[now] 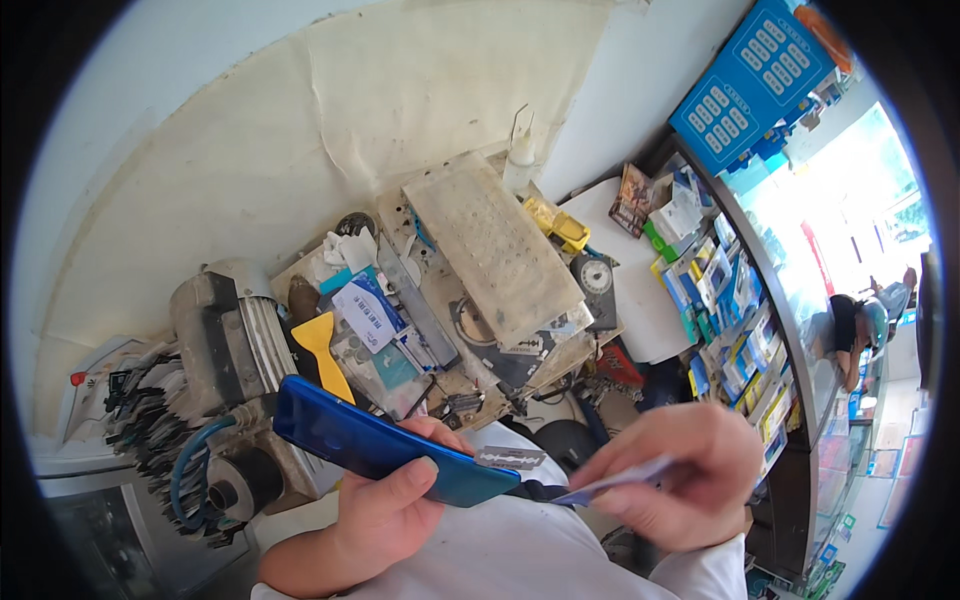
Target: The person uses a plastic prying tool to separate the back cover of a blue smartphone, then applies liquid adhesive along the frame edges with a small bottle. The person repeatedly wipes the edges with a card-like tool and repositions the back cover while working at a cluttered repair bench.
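Note:
My left hand [395, 500] is wrapped round a blue smartphone [375, 440], thumb on its near side and fingers behind. The phone tilts, its right end lower. A thin grey razor blade [512, 458] stands out from the phone's far long edge, near the right end; whether it is wedged in the seam or only touching I cannot tell. In my right hand [690, 470] a thin, pale bluish card [622, 480] is pinched between thumb and fingers. The card's tip points at the phone's right end, close to its corner. The right fingers are slightly blurred.
A cluttered bench holds a flat metal plate [495, 250], a yellow plastic scraper [321, 355], a white-and-blue card [366, 311] and a dropper bottle [522, 150]. A grey motor [225, 330] stands left. Rows of small packets [740, 340] line the right. Another person [850, 335] sits beyond the counter.

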A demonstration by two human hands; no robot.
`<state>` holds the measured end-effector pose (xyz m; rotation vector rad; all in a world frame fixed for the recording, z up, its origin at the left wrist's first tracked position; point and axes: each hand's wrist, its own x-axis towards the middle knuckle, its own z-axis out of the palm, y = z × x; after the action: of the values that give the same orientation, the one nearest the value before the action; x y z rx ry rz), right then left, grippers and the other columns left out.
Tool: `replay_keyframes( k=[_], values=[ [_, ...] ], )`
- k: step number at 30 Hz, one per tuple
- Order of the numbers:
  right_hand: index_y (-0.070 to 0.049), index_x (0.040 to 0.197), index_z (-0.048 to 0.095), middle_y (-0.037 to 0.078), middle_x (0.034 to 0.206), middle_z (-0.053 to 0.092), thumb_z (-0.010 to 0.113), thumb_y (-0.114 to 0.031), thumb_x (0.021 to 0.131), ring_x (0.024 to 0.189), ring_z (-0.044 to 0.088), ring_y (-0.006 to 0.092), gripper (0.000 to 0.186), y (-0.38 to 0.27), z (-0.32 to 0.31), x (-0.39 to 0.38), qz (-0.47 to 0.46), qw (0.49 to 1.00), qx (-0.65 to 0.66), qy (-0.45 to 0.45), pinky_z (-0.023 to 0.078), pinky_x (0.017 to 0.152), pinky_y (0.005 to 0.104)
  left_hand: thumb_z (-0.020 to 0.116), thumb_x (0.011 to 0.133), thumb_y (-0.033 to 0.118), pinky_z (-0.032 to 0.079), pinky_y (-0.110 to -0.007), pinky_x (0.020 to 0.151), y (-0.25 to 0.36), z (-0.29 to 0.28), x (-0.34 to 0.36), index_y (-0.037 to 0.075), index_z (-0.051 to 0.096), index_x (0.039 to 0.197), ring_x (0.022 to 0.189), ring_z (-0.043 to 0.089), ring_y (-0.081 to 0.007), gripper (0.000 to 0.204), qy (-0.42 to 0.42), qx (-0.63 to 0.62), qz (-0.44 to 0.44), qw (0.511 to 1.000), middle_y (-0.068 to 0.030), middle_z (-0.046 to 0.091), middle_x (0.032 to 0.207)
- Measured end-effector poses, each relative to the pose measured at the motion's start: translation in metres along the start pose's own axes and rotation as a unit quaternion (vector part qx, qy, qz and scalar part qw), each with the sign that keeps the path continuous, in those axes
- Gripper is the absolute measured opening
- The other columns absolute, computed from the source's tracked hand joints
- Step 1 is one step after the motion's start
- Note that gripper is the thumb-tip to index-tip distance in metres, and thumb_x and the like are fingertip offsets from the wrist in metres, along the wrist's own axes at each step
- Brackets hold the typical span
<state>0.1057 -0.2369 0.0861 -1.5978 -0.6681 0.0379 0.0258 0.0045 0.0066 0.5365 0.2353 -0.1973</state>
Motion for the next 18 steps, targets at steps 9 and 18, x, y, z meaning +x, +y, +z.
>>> replay_keyframes(
  k=[9, 18],
  values=[
    [-0.002, 0.104, 0.072, 0.008, 0.09, 0.078, 0.085, -0.003, 0.07, 0.064, 0.073, 0.0194, 0.036, 0.006, 0.018, 0.01, -0.112, 0.965, -0.218, -0.099, 0.049, 0.049, 0.0279, 0.073, 0.093, 0.005, 0.047, -0.05, 0.106, -0.002, 0.001, -0.001, 0.01, 0.063, 0.131, 0.119, 0.057, -0.0349, 0.04, -0.071, 0.054, 0.054, 0.995, -0.0159, 0.06, 0.12],
    [-0.005, 0.099, 0.074, 0.006, 0.083, 0.077, 0.087, -0.002, 0.069, 0.058, 0.069, 0.0173, 0.033, 0.013, 0.024, 0.01, -0.107, 0.967, -0.209, -0.097, 0.047, 0.047, 0.0271, 0.07, 0.094, 0.003, 0.048, -0.059, 0.107, -0.001, -0.007, -0.002, 0.005, 0.063, 0.132, 0.122, 0.061, -0.0422, 0.038, -0.118, 0.045, 0.076, 0.989, -0.0185, 0.06, 0.122]
  ],
)
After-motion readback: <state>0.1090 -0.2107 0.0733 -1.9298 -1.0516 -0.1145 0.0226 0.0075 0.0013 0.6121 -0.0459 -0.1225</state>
